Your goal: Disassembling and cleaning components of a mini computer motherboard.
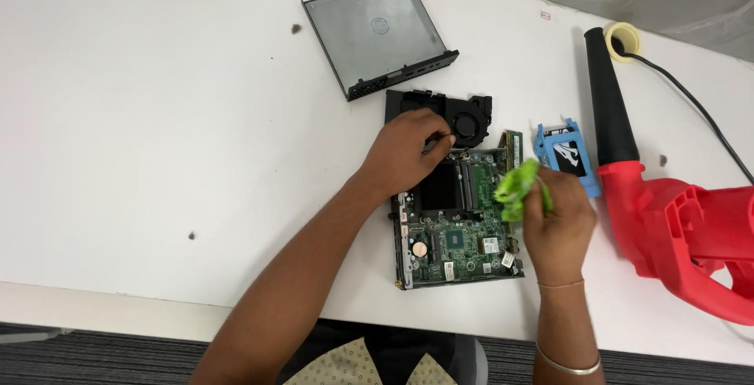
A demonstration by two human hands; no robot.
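The left hand (404,153) presses curled fingers on the open computer (455,212) at the table's (157,118) near edge, by its fan (467,122), likely steadying it, while the right hand (558,224) pinches a green cloth (518,188) over the board's right side.

An opened small computer (455,232) lies on the table (157,118) near its front edge. Its fan unit (463,114) sits at the far end, with the left hand (404,153) resting on it. Behind, farther left, lies the detached cover panel (377,35). The right hand (558,220) holds a cloth (517,187) over the board's right edge. Right of that lies a drive caddy (567,155), then a blower (667,196), a tape roll (623,41) behind its nozzle.
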